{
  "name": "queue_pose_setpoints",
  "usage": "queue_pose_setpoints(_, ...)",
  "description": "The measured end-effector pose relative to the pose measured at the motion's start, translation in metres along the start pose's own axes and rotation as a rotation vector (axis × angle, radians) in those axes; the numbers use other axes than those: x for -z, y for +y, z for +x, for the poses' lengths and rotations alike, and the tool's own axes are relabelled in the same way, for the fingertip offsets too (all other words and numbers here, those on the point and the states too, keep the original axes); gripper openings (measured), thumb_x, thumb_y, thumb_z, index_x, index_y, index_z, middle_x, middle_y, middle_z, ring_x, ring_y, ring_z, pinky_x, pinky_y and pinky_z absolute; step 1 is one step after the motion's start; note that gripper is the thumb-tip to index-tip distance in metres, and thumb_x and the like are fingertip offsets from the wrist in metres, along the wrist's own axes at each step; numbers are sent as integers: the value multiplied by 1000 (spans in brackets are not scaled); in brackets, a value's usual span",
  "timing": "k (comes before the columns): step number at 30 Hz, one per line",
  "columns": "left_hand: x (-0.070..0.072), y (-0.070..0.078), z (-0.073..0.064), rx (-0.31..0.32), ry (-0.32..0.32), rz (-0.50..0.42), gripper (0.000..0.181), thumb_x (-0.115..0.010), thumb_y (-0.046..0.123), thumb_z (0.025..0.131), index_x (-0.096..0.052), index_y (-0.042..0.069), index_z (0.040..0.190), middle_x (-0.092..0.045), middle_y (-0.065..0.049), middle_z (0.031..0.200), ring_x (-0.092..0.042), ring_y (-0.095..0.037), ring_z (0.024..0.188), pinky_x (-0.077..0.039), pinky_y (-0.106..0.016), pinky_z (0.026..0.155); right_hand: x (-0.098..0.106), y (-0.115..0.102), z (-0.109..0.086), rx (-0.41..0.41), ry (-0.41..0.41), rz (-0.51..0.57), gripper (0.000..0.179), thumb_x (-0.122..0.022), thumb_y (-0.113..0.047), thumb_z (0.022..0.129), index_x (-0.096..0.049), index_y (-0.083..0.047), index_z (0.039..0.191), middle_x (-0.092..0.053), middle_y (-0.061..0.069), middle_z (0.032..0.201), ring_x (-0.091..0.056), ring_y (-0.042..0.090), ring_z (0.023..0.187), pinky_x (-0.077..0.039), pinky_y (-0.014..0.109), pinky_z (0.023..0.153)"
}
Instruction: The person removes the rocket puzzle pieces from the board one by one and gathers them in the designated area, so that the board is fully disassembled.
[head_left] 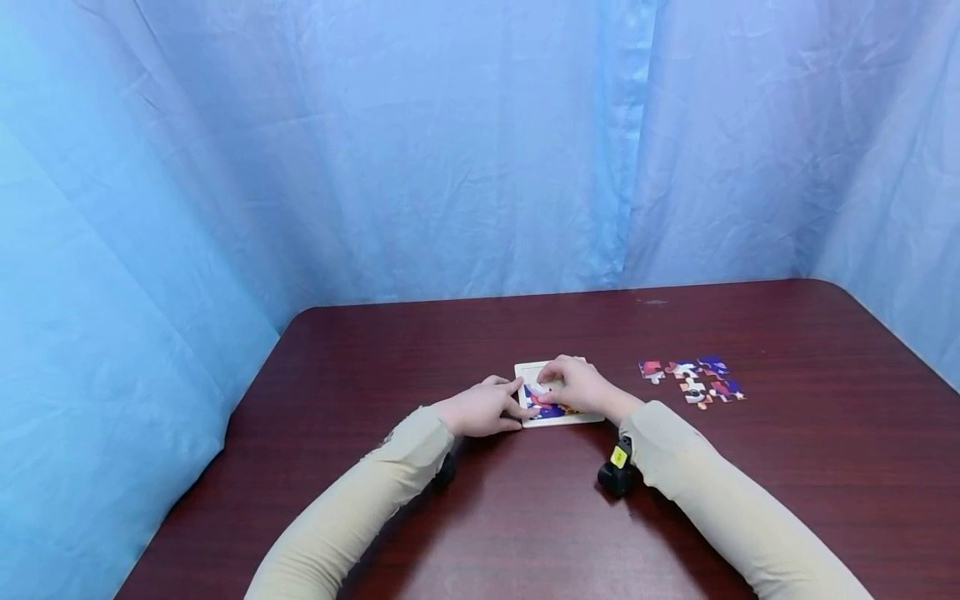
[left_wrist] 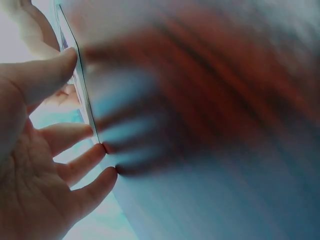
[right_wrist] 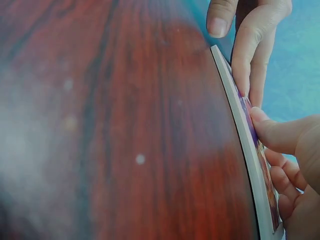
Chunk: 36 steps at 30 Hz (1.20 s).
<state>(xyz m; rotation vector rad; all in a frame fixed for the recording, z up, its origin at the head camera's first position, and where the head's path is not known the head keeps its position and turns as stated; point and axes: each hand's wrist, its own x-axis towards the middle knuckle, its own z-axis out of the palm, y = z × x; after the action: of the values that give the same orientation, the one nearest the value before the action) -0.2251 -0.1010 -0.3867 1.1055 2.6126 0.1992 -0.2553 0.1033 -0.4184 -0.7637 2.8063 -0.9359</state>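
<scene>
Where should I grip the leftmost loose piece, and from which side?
Probably pinch the piece by its near and far edges, the right hand coming from above and the left: it appears to lie flat on the table, and the next piece sits close on its right.

The table (head_left: 510, 517) I worked at looked like smooth, dark-grained wood, glossy enough to throw back a hazy glare. The frame (right_wrist: 248, 155) had a pale, smooth rim, wood or card, I couldn't tell which; the pieces (head_left: 693, 394) had printed faces. My sleeves (head_left: 720, 492) were matt cloth, the curtain (head_left: 450, 167) creased cloth with a faint sheen, my wrist camera (head_left: 615, 479) apparently black plastic.
</scene>
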Motion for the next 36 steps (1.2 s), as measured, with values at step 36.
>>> queue_pose_setpoints(36,-1,1,-2,50,-26,-36,34,-56,19,96,-59,27,129,-26,-19,153,-31,-37,137,-30,-41,111,-1,-2,-2,-52,32,232,12,-69,-12,86,-58,-9,82,-59,3,79,-52,15,74,-43,29,71)
